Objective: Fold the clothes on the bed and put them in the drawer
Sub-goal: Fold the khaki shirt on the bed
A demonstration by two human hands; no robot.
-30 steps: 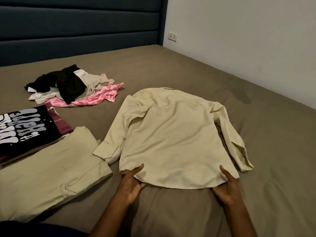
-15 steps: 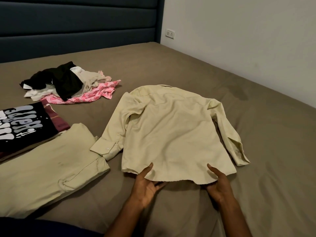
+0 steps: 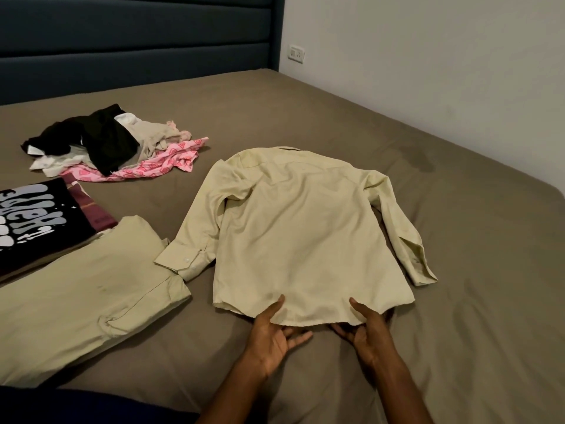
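Note:
A cream long-sleeved shirt (image 3: 305, 237) lies spread flat, back up, on the brown bed (image 3: 458, 270), collar toward the headboard and both sleeves lying down its sides. My left hand (image 3: 270, 335) and my right hand (image 3: 368, 330) are at its near hem, close together. Each thumb rests on top of the hem, and the fingers lie fairly straight on the sheet just below it. A folded cream garment (image 3: 85, 289) lies to the left. Beside it sits a folded black printed T-shirt (image 3: 33, 221) on top of a maroon piece (image 3: 97, 209).
A loose pile of unfolded clothes (image 3: 113, 145), black, white, beige and pink, lies toward the dark blue headboard (image 3: 137, 41). A white wall (image 3: 428, 56) with a socket runs along the bed's right side. No drawer is in view.
Both hands have slid inward along the shirt's hem from its outer corners toward the middle. The shirt itself has stayed flat in place.

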